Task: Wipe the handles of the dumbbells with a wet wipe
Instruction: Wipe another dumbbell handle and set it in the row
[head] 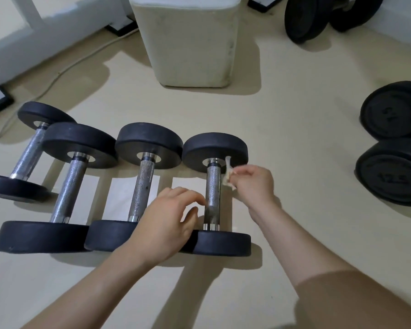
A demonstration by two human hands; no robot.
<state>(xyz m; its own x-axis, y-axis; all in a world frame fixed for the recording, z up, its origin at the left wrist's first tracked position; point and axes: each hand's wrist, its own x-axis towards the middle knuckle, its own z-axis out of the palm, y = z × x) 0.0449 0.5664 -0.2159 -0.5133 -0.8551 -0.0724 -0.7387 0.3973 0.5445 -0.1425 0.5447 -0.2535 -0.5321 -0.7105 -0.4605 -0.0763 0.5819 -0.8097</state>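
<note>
Gym room: row of dumbbells [142, 186] on pale floor [294, 115], heavier dumbbells [389, 172] at right.

Operator, two bare hands. Left hand [169, 217] and its forearm are uncovered right out to the frame edge at 7 o'clock. Right hand [252, 184] and forearm are uncovered too. A plain tan fabric sleeve [356, 302] starts partway up the right arm, filling the 5 o'clock corner: smooth cloth, unmarked, hem edge visible.

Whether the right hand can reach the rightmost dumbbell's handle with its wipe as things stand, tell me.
Probably yes: the right hand pinches the wipe just beside the handle, with nothing between them.
</note>
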